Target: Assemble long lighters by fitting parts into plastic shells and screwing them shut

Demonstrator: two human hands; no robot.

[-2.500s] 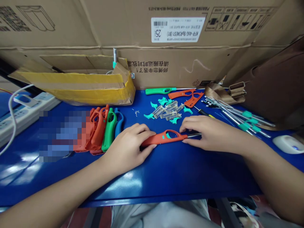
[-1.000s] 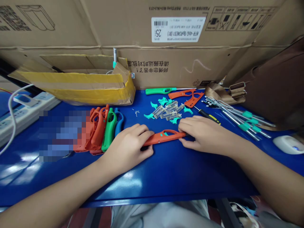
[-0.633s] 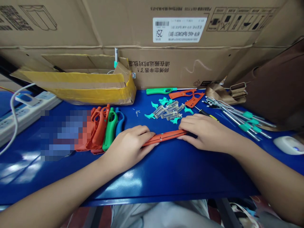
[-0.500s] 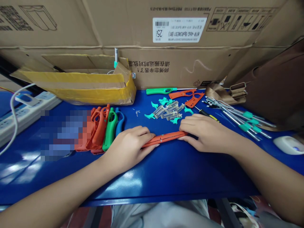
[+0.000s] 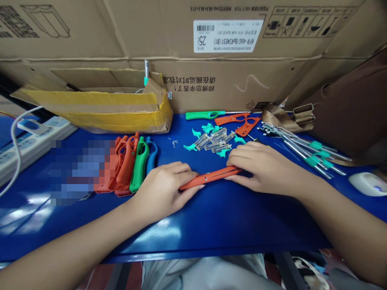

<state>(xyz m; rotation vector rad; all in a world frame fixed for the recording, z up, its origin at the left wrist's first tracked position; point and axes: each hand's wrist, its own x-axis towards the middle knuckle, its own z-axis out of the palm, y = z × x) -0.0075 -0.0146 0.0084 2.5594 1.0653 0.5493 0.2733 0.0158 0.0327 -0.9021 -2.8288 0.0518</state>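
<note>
The left hand (image 5: 166,187) and right hand (image 5: 256,169) pinch an orange casing (image 5: 213,177) (seam (image 5: 220,175) showing) between their fingers (image 5: 188,176) at opposite ends.

Left fingers (image 5: 188,176) and right fingers (image 5: 240,161) pinch, facing each other.

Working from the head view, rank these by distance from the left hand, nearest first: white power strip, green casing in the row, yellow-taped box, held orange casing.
From the left hand:
1. Held orange casing: in its grip.
2. Green casing: just to its left.
3. Yellow-taped box: behind, toward the left.
4. White power strip: far left.
</note>
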